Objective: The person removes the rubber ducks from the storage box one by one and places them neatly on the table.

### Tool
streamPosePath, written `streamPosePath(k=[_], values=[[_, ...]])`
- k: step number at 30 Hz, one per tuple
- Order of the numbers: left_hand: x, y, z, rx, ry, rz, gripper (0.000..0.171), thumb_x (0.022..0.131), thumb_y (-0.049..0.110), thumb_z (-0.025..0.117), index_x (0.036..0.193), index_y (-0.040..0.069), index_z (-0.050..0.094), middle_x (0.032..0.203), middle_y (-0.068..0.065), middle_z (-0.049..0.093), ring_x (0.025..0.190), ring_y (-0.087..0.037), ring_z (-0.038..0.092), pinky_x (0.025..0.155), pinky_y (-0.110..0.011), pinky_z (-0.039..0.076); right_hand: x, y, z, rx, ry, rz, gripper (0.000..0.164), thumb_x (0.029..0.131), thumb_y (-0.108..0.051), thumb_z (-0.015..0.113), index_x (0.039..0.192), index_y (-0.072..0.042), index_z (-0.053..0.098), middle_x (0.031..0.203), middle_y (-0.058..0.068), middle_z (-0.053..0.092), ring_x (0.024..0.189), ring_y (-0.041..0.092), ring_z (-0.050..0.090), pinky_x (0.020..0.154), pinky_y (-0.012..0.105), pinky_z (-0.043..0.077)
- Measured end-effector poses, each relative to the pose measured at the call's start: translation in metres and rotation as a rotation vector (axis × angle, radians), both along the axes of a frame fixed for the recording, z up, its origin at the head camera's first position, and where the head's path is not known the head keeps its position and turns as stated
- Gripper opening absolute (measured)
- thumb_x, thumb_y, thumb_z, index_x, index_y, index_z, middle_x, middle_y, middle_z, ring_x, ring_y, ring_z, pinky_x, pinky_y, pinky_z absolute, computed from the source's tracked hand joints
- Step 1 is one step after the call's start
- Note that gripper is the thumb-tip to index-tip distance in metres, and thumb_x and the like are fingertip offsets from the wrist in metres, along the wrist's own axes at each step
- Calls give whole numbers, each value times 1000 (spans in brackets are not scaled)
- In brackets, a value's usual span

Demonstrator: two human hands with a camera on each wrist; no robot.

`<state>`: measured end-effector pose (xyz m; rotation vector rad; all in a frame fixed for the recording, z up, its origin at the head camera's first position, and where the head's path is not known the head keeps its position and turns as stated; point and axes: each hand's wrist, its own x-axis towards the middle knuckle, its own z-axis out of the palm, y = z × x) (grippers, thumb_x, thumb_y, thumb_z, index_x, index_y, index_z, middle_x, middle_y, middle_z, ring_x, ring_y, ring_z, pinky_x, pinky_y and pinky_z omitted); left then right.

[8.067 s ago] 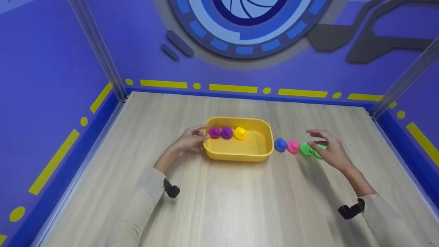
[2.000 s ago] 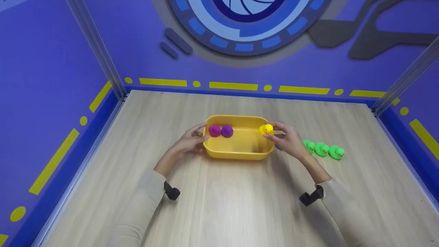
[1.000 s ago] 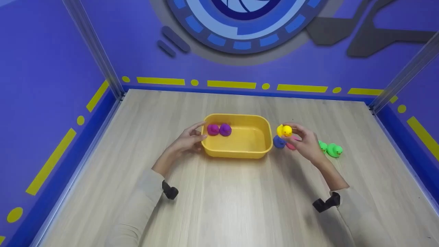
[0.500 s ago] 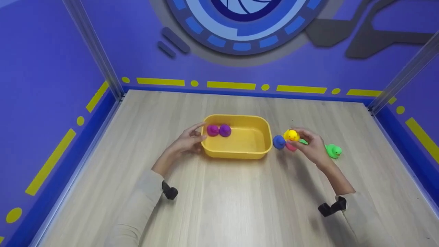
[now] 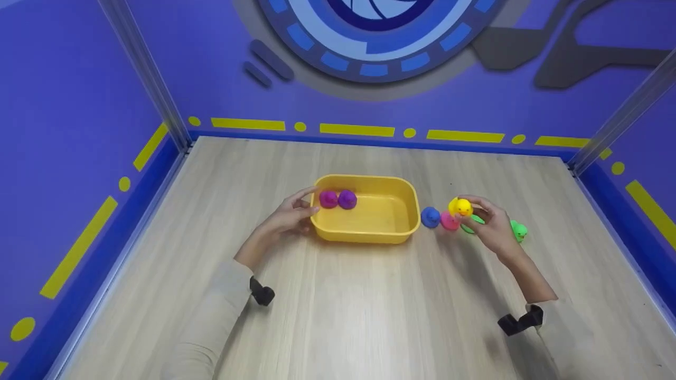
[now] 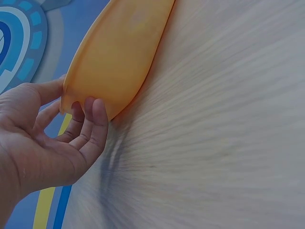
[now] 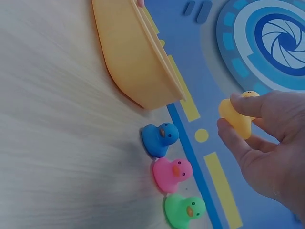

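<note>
- Currently the small yellow toy duck (image 5: 461, 207) is in the air at three o'clock from the tub, pinched between thumb and fingers of the right hand (image 5: 491, 227).
- Behind it, at three o'clock outside the tub, a row on the table runs outward: a blue toy duck (image 5: 430, 217) just beside the tub, a pink toy duck (image 5: 450, 220), and a bright green toy duck (image 7: 183, 211); another green toy duck (image 5: 518, 231) shows past the hand.
- The yellow-orange, round-cornered tub (image 5: 388, 217) has a magenta toy duck (image 5: 328, 199) and a purple toy duck (image 5: 347, 199) inside, side by side towards its ten o'clock.
- At the tub's nine o'clock, the left hand (image 5: 288, 215) holds the end wall, bent fingertips against its outside.
- All this is on a pale wood-grain table (image 5: 343, 316); a violet-blue panel (image 5: 174, 68) with a round blue emblem (image 5: 374, 69) stands at twelve o'clock.
</note>
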<state>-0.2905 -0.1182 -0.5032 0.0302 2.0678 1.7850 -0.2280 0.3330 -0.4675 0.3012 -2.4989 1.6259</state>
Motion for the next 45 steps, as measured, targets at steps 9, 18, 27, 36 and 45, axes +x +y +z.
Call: streamPosePath(k=[9,18,27,36,45], values=[[-1,1,-2,7,-15,7,60,100,22,68,154,35,44,119,-7,48,84,-20,57,71,-28,57,2,8,-4,-29,23,-15,44,95,-4,70,136,7,58,124,-15,60,109,-10,61,94,6,51],[-1,2,-1,8,-10,10,59,100,21,67,153,35,45,119,-7,50,84,-19,59,72,-29,59,7,18,-3,-38,-7,-52,46,96,-6,70,137,7,56,123,-21,59,109,-12,60,92,5,51],[0,2,-1,7,5,6,61,100,19,67,155,30,43,115,-7,50,83,-19,57,69,-27,57,12,33,-6,-14,-7,-90,47,96,-9,71,138,6,56,123,-20,60,109,-13,60,90,5,52],[-1,1,-3,8,1,5,61,100,18,67,155,29,43,116,-7,50,80,-19,56,68,-27,56,19,54,-11,10,-5,-149,47,98,-12,69,140,4,55,127,-20,61,111,-14,58,92,3,49],[0,1,-3,10,-6,11,61,100,20,68,155,32,44,118,-7,50,84,-18,57,70,-26,57,22,69,-17,-29,5,-250,43,95,-9,71,136,0,61,118,-23,62,107,-6,58,88,3,51]])
